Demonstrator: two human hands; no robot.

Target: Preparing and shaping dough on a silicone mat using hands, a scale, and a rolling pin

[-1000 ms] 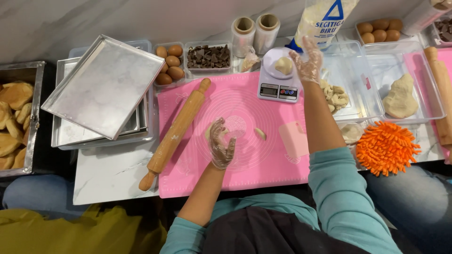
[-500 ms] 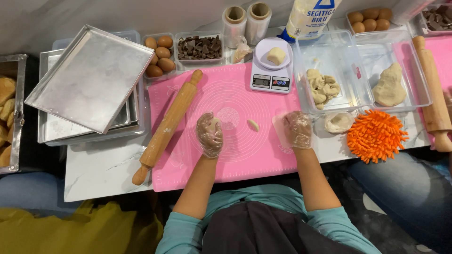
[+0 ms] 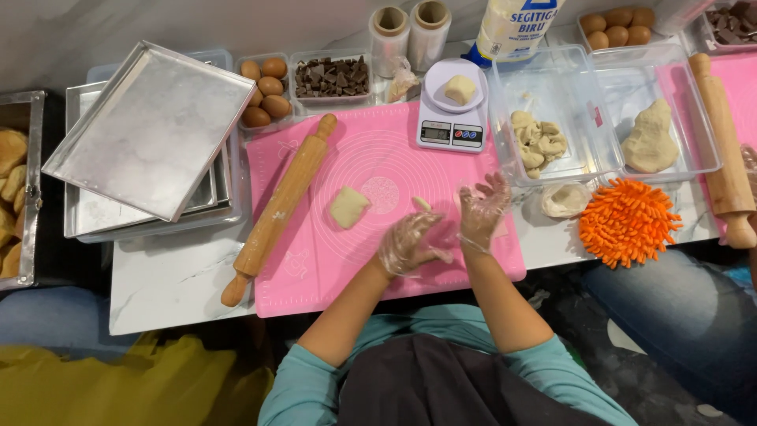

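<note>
hovering gloved hands (image 3: 445,229) over pink mat (image 3: 315,260)

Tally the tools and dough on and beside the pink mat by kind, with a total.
Rolling pins: 1
Scales: 1
Dough pieces on the mat: 2, a square piece and a small bit
Dough on the scale: 1
Gloved hands over the mat: 2, left hand, right hand
Total: 7
</note>
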